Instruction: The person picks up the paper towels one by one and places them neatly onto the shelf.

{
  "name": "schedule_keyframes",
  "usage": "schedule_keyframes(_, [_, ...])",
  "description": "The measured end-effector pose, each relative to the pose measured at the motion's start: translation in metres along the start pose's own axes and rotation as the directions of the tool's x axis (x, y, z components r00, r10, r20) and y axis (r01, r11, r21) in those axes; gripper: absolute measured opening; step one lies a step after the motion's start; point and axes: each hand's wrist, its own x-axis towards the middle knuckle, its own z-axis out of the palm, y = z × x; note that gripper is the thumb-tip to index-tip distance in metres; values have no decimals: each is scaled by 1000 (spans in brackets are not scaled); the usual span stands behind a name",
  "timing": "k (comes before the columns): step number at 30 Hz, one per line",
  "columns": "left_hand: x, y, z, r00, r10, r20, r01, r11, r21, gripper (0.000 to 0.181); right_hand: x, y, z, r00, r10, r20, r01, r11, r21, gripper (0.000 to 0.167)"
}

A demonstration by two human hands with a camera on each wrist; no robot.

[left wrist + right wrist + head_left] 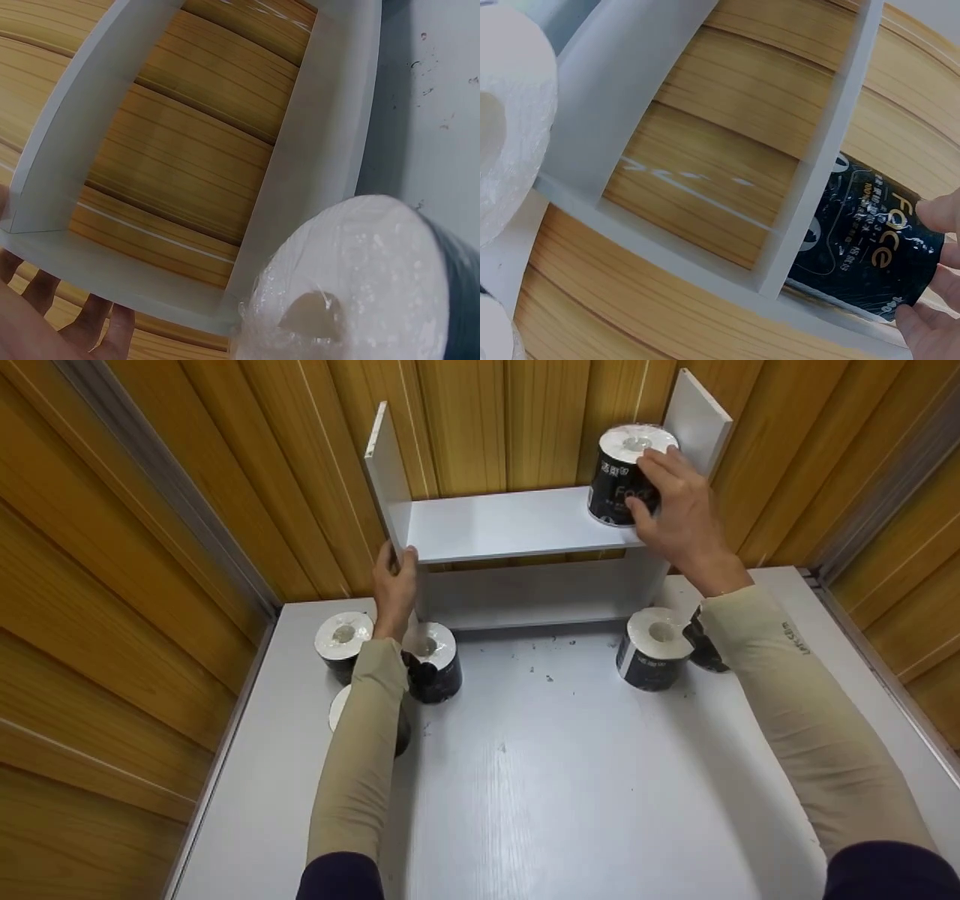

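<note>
A white shelf unit (517,521) with two upright side panels and two cross boards stands against the wooden wall. My left hand (395,589) grips the lower part of its left side panel, and the fingers (88,322) reach behind that panel. On the upper board, by the right panel, stands a toilet paper roll (619,484) in a black wrapper with a white top. My right hand (682,514) holds this roll from the right, thumb on its front and fingers over its top edge. The wrapper reads "Face" in the right wrist view.
More wrapped rolls stand on the white table (540,795). At the left are a near roll (442,671), a far roll (343,637) and one partly behind my sleeve (364,750). Right of centre stands another roll (651,649), with a dark one (709,649) half hidden beside it.
</note>
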Motion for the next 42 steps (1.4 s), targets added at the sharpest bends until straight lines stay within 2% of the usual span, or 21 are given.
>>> schedule_keyframes(16, [2, 0, 3, 1000, 23, 2, -23, 1000, -9, 59, -7, -6, -9, 997, 36, 66, -37, 999, 10, 58])
schedule_keyframes(19, [3, 0, 3, 1000, 18, 11, -18, 1000, -9, 60, -10, -6, -12, 998, 28, 48, -28, 1000, 1, 56])
schedule_keyframes(27, [3, 3, 0, 1000, -7, 7, 7, 1000, -8, 62, -15, -7, -16, 998, -56, -28, 56, 998, 7, 52])
schedule_keyframes(33, [3, 4, 0, 1000, 3, 13, -2, 1000, -17, 64, -24, -15, -19, 999, -51, -17, 51, 998, 19, 53])
schedule_keyframes(42, [4, 3, -3, 1000, 14, -2, -14, 1000, -16, 58, -36, -27, -23, 998, -66, -22, 66, 998, 22, 53])
